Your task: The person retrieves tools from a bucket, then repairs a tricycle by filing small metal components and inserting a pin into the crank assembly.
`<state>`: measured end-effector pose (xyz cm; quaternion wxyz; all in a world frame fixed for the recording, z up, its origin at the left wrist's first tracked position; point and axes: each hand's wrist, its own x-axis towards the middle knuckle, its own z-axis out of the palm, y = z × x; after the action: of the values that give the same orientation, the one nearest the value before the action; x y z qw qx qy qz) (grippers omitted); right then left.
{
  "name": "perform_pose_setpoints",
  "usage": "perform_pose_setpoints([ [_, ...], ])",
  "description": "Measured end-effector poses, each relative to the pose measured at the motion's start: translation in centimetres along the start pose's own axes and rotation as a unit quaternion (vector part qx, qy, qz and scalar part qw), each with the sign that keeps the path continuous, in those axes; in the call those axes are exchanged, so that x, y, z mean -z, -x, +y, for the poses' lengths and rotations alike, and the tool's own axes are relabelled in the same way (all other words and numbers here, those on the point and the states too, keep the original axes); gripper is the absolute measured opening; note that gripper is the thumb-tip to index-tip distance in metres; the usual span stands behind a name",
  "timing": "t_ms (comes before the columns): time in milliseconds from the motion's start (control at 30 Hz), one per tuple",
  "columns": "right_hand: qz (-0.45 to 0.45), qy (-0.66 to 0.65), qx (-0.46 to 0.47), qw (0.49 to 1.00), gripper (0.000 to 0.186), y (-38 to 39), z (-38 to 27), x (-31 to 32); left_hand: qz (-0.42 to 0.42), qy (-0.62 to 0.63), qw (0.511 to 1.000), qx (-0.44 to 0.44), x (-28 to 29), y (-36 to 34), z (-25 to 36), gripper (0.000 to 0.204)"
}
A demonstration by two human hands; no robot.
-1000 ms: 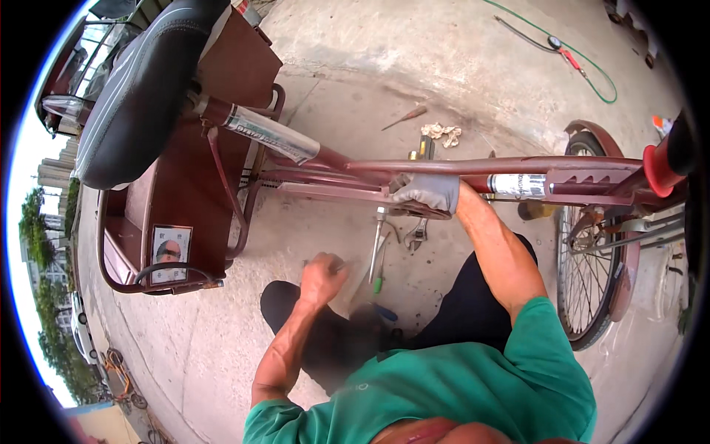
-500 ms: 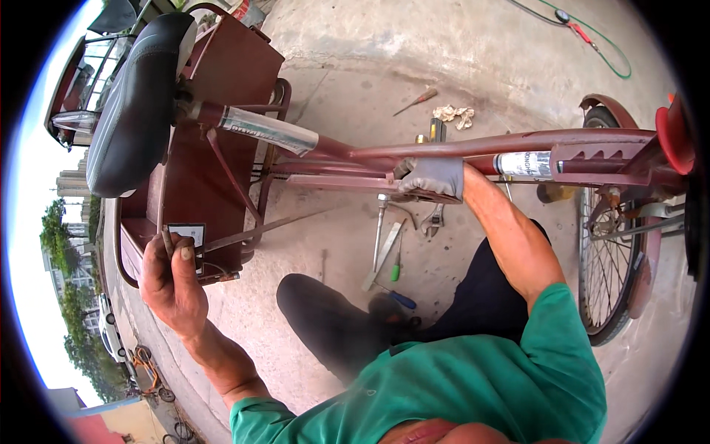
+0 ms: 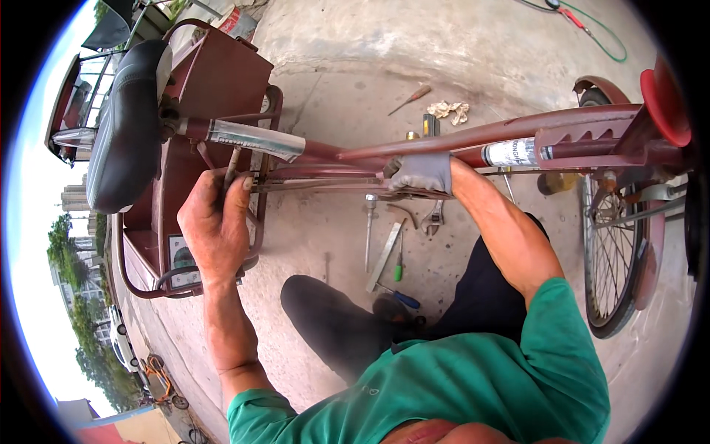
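A dark red tricycle frame [image 3: 488,152] runs across in front of me. My left hand [image 3: 218,214], bare, is closed around the end of a long, thin, flat metal bar [image 3: 318,184]; a short round peg [image 3: 233,161] sticks up between thumb and fingers. The bar lies nearly level along the lower frame tubes, its far end near my other hand. In a grey glove, my right hand [image 3: 423,175] has its fingers curled over the middle of the frame; what lies under the palm is hidden.
Below the frame lie a socket wrench [image 3: 370,229], an adjustable wrench [image 3: 434,217], a flat metal strip [image 3: 385,255], and green [image 3: 399,272] and blue [image 3: 407,300] screwdrivers. Beyond are another screwdriver [image 3: 410,99] and crumpled paper [image 3: 448,111]. The saddle [image 3: 129,126] and cargo box [image 3: 229,74] stand left, the front wheel [image 3: 608,259] right.
My left hand has moved up and to the right, bringing the bar from a slant to nearly level against the frame. The gloved right hand stays on the frame.
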<state>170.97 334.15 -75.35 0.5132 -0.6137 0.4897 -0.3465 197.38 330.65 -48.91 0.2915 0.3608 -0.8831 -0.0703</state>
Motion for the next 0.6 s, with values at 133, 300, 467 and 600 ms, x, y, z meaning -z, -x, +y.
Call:
perform_pose_setpoints([
  [133, -0.016, 0.012, 0.008, 1.0, 0.019, 0.1, -0.9, 0.3, -0.006, 0.003, 0.999, 0.041, -0.1, -0.1, -0.7, 0.015],
  [300, 0.009, -0.089, -0.033, 0.995, 0.021, 1.4, -3.9, 0.4, -0.075, 0.126, 0.97, 0.193, 0.6, -0.8, -0.2, 0.022],
  [467, -0.016, -0.116, -0.025, 0.993, 0.065, 2.2, -4.7, 0.6, -0.162, 0.045, 0.985, -0.044, 0.4, -1.3, 2.3, 0.026],
  [600, 0.019, -0.15, 0.08, 0.985, 0.054, 1.5, -2.9, 0.1, -0.148, 0.007, 0.918, -0.368, -0.3, -4.6, 1.4, 0.022],
])
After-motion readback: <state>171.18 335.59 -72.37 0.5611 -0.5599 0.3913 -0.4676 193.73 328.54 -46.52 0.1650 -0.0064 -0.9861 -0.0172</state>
